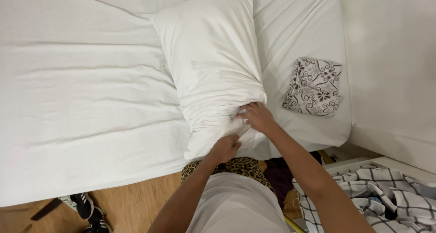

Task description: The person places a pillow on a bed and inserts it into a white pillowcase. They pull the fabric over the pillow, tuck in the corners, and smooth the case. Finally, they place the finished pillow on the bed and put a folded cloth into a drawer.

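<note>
A white pillow [211, 56] in a white pillowcase lies lengthwise on the bed, its near end at the mattress edge. My left hand [225, 148] grips the pillowcase fabric at the pillow's near bottom edge. My right hand [255, 116] pinches bunched pillowcase fabric a little higher on the pillow's right side. The cloth is wrinkled and gathered between both hands.
The bed [81, 101] has a white sheet. A folded patterned cloth [314, 86] in brown and white lies on the bed's right corner. A white wall [395, 56] stands to the right. Checked fabric [386, 196] lies lower right; dark shoes [86, 208] sit on the wooden floor.
</note>
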